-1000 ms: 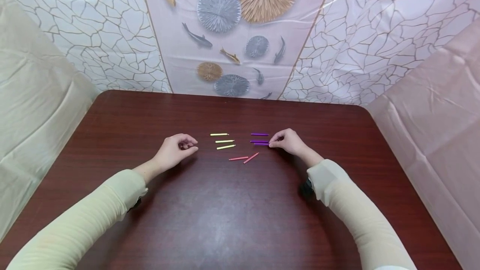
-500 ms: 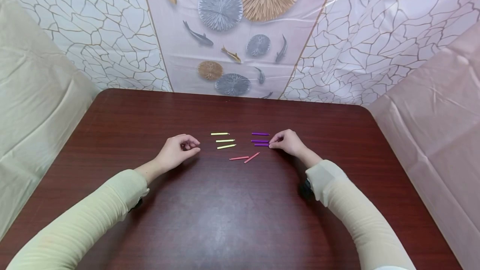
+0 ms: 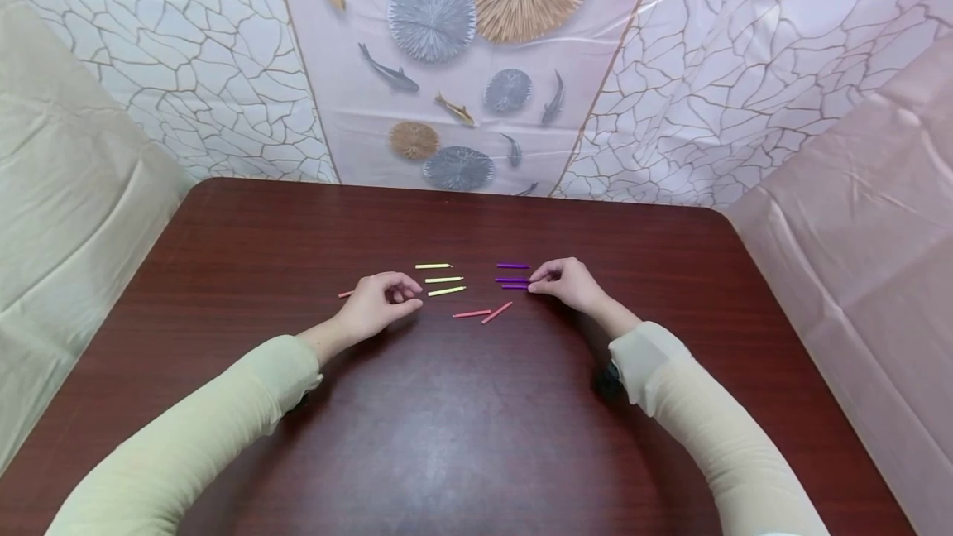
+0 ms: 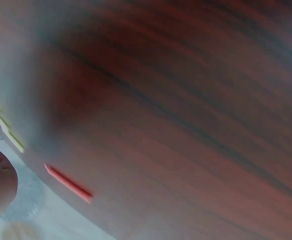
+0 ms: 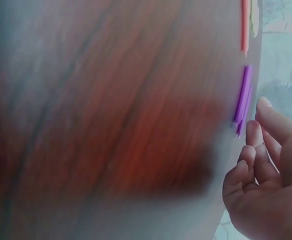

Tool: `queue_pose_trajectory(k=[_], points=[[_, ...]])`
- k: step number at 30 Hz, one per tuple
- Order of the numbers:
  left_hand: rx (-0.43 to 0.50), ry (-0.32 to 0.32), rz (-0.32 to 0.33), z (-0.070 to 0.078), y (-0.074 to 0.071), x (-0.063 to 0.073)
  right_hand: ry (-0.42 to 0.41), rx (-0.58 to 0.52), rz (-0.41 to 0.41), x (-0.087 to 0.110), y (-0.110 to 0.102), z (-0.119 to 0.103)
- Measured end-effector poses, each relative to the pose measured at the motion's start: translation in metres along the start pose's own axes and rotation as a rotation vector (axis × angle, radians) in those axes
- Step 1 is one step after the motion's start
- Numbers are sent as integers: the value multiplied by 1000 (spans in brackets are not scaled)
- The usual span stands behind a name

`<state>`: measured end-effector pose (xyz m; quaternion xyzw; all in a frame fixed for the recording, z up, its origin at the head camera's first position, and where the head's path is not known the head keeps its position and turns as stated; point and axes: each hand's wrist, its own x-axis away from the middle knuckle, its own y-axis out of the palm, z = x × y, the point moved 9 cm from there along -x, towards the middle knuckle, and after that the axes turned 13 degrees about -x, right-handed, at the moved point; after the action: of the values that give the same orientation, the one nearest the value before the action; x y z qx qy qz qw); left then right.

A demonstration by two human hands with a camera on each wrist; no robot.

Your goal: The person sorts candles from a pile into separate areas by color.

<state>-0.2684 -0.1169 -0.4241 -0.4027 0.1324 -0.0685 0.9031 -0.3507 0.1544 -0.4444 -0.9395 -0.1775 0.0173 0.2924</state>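
Observation:
Three thin yellow candles [image 3: 444,279] lie in a loose stack on the brown table [image 3: 417,437]. My left hand [image 3: 380,302] hovers just left of them, fingers loosely bent and nothing in its grasp. To the right, three purple candles [image 3: 512,279] lie roughly parallel. At the wick end of the nearest one is my right hand [image 3: 567,284]; the right wrist view has its thumb and fingers apart, with no candle between them. Two red candles [image 3: 471,314] lie between the groups, closer to me, almost touching at an angle.
Another red candle [image 3: 346,294] pokes out behind my left hand, partly hidden by it. A patterned cloth [image 3: 447,98] hangs behind the table's far edge, and pale fabric [image 3: 856,213] lines both sides.
My left hand has moved right, toward the yellow candles, uncovering a red candle on its left. My right hand stays beside the purple candles, nearly still.

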Motion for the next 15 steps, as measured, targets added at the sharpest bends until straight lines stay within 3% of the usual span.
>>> queue_pose_trajectory(k=[9, 15], points=[[-2, 58, -55, 17, 35, -9, -47, -69, -53, 6, 19, -15], [-16, 87, -83, 25, 50, -11, -74, -95, -100, 10, 29, -18]])
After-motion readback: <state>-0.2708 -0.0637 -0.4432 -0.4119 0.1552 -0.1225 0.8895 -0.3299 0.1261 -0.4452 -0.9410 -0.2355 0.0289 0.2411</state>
